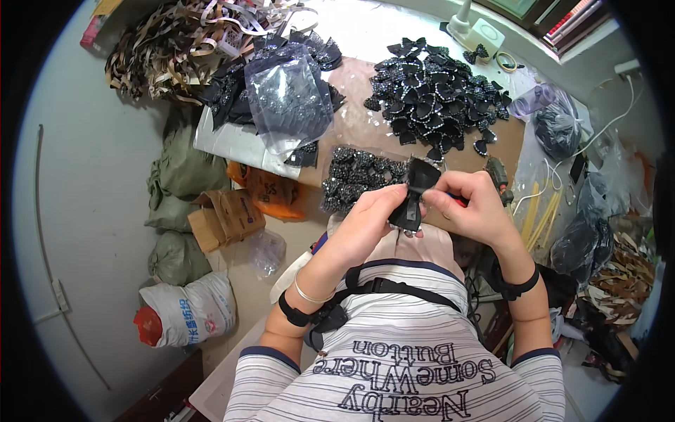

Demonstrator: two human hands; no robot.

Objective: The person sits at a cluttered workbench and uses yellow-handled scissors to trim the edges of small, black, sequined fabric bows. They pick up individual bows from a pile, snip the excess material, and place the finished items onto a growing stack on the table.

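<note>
A black fabric bow [424, 173] with sparkling trim at its lower end is held up in front of my body. My left hand [374, 211] grips it from the left, thumb and fingers closed on its edge. From the right, my right hand [472, 204] pinches at the bow's narrow middle; what lies between those fingertips is too small to make out. Just behind the bow, a clear bag of black sparkly bows [358, 172] lies at the table's near edge. Something small and red shows by my right fingers.
A heap of black bows [432, 95] covers the table's back right. A clear plastic bag [290, 98] rests on more black pieces at left, beside tangled ribbon strips [169, 49]. Yellowish sticks [540, 218] and a white cord [608, 123] are at right. A cardboard box [225, 219] and sacks stand at left.
</note>
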